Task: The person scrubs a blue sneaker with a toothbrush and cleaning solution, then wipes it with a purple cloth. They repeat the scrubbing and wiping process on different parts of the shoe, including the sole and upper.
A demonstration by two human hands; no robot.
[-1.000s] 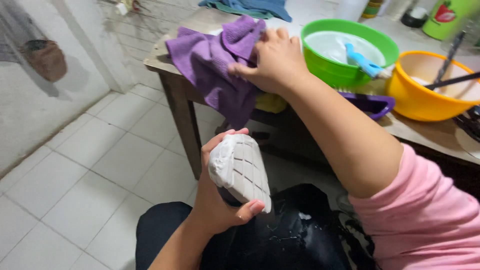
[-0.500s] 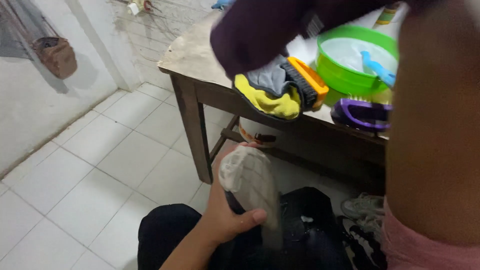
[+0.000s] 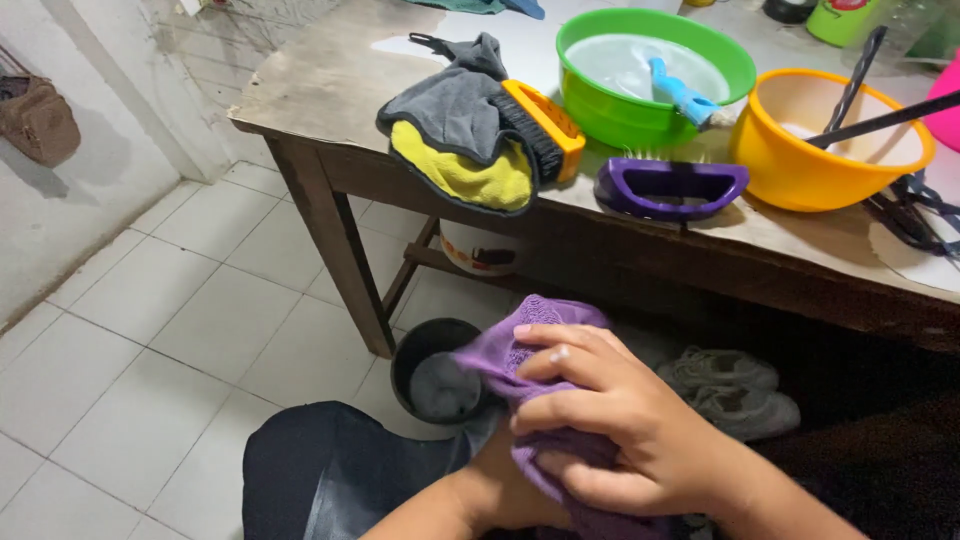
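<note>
Right hand (image 3: 610, 430) grips purple cloth (image 3: 520, 350); left hand (image 3: 500, 490) hidden beneath, grip unclear.

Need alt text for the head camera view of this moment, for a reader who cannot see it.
A person's right hand presses a purple cloth over something held low in the left hand, which is mostly hidden. Behind, a wooden table holds a green basin, an orange bowl, brushes and folded cloths.
</note>
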